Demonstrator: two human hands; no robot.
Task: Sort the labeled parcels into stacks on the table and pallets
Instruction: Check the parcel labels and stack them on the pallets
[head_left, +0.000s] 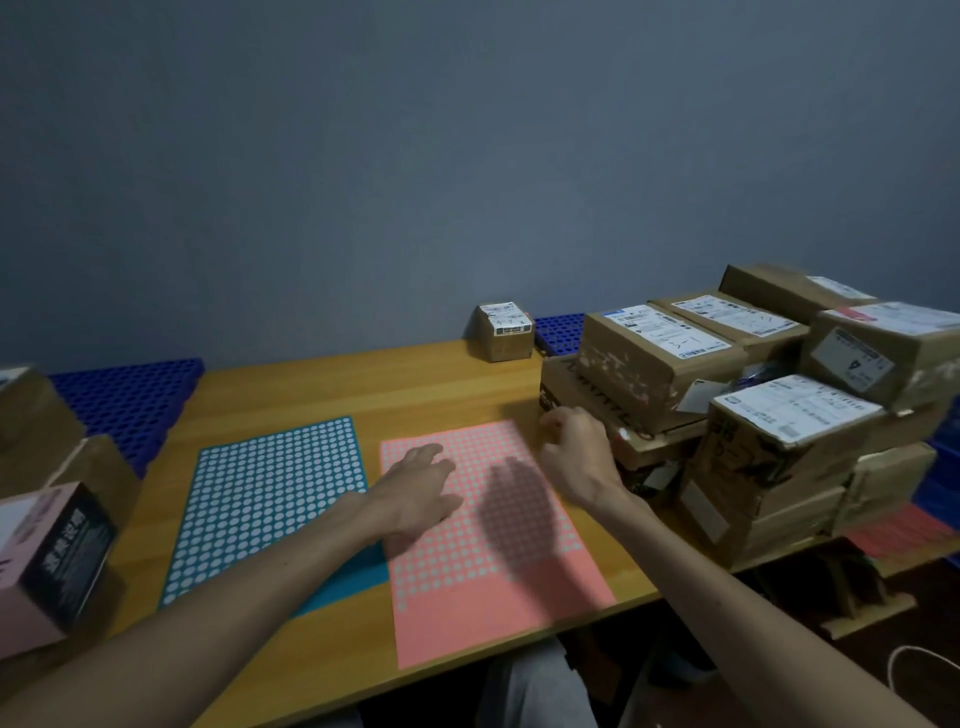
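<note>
Boxes (47, 452) crowd the left end of the bench (415, 384), a pink-and-black carton (52, 561) nearest, with a blue pallet (130, 400) behind them. Next come a teal dotted sheet (270, 499) and a pink dotted sheet (493, 587), lying flat side by side. The left hand (421, 483) hovers over the pink sheet, fingers straight and loose, holding nothing. One small labeled parcel (506, 332) stands alone at the back edge. The right hand (576, 457) is at the near corner of the parcel pile (727, 389), fingers curled against a low flat box (558, 387); whether it actually grips that box cannot be told. Since the box lies under others, the better move is probably to lift a top parcel first, label up, with both hands. Tugging from below could tip the pile. The bench is pale wood, and the wall (363, 156) behind it is plain grey-blue in dim light.
</note>
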